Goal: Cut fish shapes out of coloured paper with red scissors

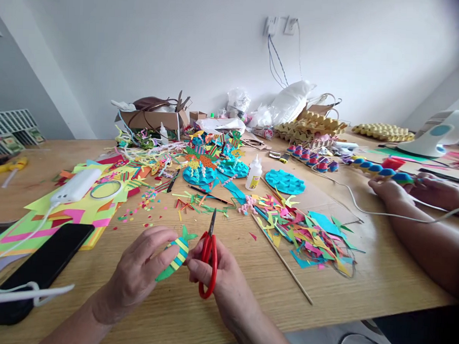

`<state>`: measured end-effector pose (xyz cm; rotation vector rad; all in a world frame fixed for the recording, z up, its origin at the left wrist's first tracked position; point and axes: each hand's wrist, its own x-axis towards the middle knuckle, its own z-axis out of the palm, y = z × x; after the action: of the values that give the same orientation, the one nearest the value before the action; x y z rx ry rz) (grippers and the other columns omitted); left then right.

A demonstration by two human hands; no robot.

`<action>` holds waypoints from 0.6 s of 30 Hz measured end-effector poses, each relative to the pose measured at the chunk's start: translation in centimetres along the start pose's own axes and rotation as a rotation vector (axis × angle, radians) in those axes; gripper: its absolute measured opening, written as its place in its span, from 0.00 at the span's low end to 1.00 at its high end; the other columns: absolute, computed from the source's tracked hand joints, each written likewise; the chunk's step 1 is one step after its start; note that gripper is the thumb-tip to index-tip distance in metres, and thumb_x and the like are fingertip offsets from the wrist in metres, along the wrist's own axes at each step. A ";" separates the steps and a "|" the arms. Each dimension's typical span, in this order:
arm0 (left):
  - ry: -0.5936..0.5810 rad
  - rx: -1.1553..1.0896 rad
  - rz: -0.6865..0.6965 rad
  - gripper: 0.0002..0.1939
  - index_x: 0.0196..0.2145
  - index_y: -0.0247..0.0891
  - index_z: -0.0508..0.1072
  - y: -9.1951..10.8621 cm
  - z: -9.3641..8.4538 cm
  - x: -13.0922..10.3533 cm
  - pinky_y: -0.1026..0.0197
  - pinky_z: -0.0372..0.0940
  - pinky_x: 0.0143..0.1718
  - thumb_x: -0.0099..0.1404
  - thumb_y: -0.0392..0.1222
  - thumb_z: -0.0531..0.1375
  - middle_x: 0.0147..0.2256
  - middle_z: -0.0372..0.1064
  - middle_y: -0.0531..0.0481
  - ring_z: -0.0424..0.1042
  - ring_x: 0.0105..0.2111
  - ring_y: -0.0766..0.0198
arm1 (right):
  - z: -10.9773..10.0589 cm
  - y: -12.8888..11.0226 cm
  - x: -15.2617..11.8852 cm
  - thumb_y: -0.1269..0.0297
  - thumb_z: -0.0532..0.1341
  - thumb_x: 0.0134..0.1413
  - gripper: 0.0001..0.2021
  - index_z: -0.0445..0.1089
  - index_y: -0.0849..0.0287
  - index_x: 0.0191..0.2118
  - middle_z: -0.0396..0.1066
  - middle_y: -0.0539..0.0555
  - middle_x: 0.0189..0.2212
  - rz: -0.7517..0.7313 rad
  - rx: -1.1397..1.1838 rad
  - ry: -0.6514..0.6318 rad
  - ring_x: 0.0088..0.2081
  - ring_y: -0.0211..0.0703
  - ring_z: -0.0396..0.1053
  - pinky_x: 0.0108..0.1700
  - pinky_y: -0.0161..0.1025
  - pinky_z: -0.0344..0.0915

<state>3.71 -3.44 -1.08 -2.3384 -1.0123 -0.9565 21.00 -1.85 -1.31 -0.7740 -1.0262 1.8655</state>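
Between the thumb and fingers of my left hand (139,269) is a green paper fish (177,257) with yellow and blue stripes, its forked tail upward. My right hand (225,278) is closed on red-handled scissors (209,265), whose dark blades point up and away from me. The right fingertips come close to the fish's edge; whether they touch it I cannot tell. Beyond my hands lie thin paper strips (197,206) and small round confetti (148,199). A white glue bottle (254,174) stands upright farther back, beside a blue-painted egg-carton piece (285,181).
Colourful paper scraps (310,236) and a thin wooden stick (286,271) lie to the right. A black phone (38,267) and a white power strip (77,185) are at left. On the right, another person's hands (396,192) hold a painted egg-carton strip (381,169).
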 end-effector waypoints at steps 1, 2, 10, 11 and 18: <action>-0.008 0.012 0.009 0.13 0.37 0.37 0.68 0.0 0.1 -0.1 0.57 0.65 0.44 0.59 0.24 0.51 0.39 0.66 0.43 0.66 0.43 0.59 | 0.3 0.1 0.1 0.64 0.66 0.34 0.14 0.60 0.60 0.27 0.63 0.45 0.21 0.000 0.023 0.022 0.22 0.32 0.58 0.25 0.30 0.55; -0.016 0.017 0.015 0.13 0.38 0.37 0.68 0.0 0.3 -0.3 0.57 0.65 0.44 0.60 0.24 0.51 0.39 0.66 0.43 0.66 0.43 0.59 | 0.5 0.3 0.2 0.65 0.66 0.33 0.14 0.61 0.60 0.27 0.62 0.45 0.20 0.001 0.038 0.043 0.21 0.32 0.58 0.25 0.30 0.55; -0.033 -0.056 -0.095 0.18 0.42 0.39 0.66 -0.3 0.1 -0.9 0.61 0.66 0.43 0.58 0.23 0.50 0.40 0.68 0.45 0.69 0.41 0.62 | 0.4 0.3 1.0 0.70 0.64 0.33 0.12 0.60 0.59 0.26 0.64 0.45 0.20 -0.036 0.019 0.086 0.21 0.31 0.58 0.24 0.29 0.55; -0.042 -0.069 -0.112 0.18 0.42 0.39 0.66 -0.4 0.0 -0.9 0.62 0.66 0.43 0.58 0.23 0.50 0.40 0.68 0.45 0.69 0.41 0.62 | 0.3 0.2 1.1 0.70 0.64 0.33 0.12 0.60 0.59 0.27 0.65 0.45 0.21 -0.036 0.013 0.083 0.21 0.32 0.58 0.24 0.30 0.55; -0.046 -0.020 -0.091 0.21 0.45 0.41 0.67 -0.5 0.4 -1.5 0.61 0.66 0.44 0.58 0.23 0.48 0.42 0.68 0.44 0.69 0.42 0.61 | 0.8 0.0 1.0 0.66 0.63 0.37 0.10 0.60 0.60 0.27 0.62 0.44 0.19 -0.022 0.012 0.106 0.21 0.31 0.58 0.24 0.30 0.55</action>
<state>2.81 -3.58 -2.38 -2.3579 -1.1413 -0.9552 19.93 -1.25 -1.10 -0.8423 -0.9516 1.7909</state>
